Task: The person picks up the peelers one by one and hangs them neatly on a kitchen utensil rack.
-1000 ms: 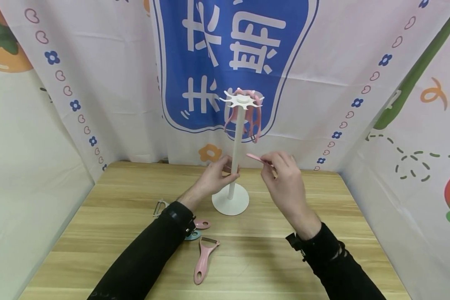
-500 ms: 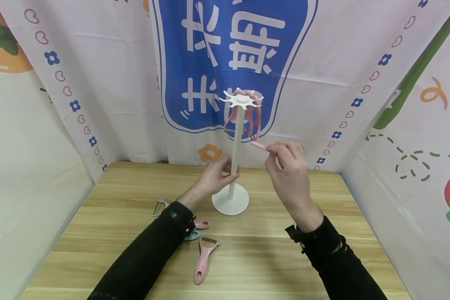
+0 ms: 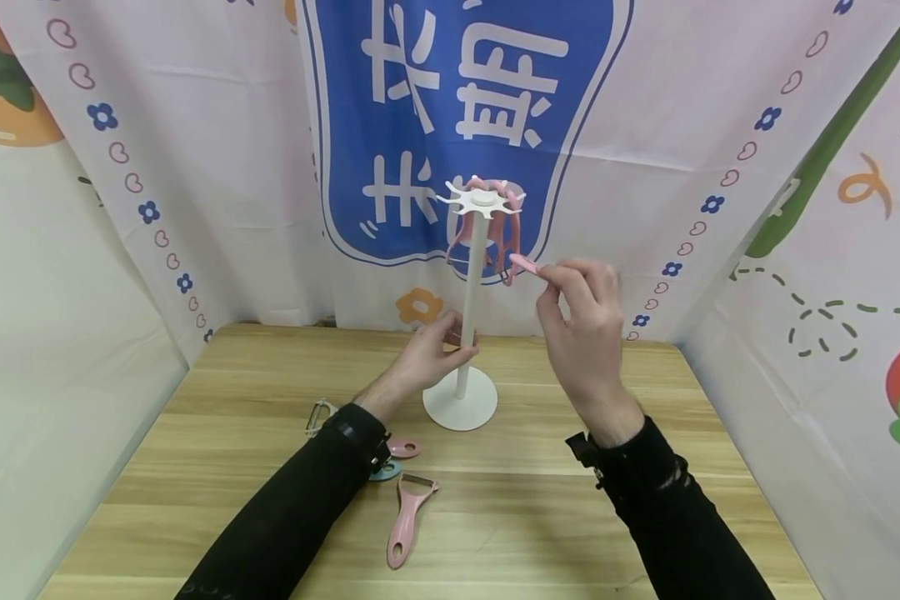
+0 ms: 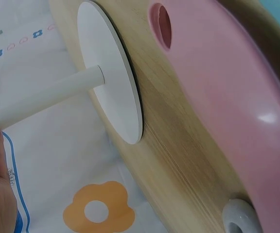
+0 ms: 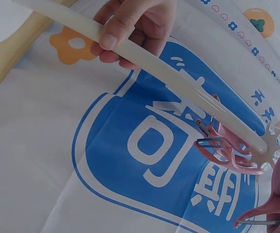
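Gripping with the left hand (image 3: 429,354) the straight white pole (image 3: 474,275) of a hook stand; pinching with the right hand (image 3: 587,321) a shiny pink plastic peeler (image 3: 523,263), up in the air, just right of the hanging pink plastic peelers (image 3: 512,242) and lower than the white star-shaped hook top (image 3: 461,198); hard to tell if touching; probably at the step of hanging this one up; next, best to lift higher, line up the handle end with a bare hook and slip it on gently, holding the pole steady; then maybe on to the flat-lying pink plastic peeler (image 3: 405,521) near on the light brown wooden table (image 3: 540,533).
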Motion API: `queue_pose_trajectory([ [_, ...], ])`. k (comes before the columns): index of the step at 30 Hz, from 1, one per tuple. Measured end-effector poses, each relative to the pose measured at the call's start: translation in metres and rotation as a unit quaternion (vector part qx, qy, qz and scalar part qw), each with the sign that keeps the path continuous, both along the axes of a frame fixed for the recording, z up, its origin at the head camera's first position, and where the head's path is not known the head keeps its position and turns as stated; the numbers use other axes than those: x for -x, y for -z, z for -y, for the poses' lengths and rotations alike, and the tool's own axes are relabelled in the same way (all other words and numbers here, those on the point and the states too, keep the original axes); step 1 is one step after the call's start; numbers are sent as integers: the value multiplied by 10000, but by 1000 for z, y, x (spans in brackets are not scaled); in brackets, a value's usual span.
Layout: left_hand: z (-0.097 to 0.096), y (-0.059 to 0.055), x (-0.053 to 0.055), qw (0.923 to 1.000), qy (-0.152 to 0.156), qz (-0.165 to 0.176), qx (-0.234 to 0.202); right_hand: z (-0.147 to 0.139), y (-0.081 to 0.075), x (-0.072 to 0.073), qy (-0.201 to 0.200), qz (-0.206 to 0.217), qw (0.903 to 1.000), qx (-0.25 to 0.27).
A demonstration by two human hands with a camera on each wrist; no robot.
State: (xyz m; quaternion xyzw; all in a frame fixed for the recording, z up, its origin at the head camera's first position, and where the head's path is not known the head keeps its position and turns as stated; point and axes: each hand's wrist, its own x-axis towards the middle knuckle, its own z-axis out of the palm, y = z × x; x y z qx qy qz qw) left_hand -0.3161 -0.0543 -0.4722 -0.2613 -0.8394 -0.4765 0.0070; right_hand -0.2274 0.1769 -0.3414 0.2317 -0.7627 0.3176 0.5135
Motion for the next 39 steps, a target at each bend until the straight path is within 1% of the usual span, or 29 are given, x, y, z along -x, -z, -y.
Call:
queue_pose_trajectory([
  [9, 0, 2, 1, 10000, -28, 62, 29, 5, -14, 8, 101, -630, 9980, 21],
  [14, 0, 2, 1, 10000, 1, 96, -19, 7, -23, 12, 153, -805, 9966, 41],
  [22, 0, 2, 1, 9999, 38, 109, -63, 8, -35, 20, 289, -747, 9968, -12],
  [27, 1, 3, 1, 9999, 50, 98, -73, 10, -40, 24, 346, -675, 9971, -56],
  [32, 1, 1, -1, 9999, 56, 121, -70, 13, -39, 28, 404, -568, 9974, -178],
  [39, 0, 1, 0, 9999, 14, 150, -63, 16, -33, 32, 480, -356, 9977, -334],
])
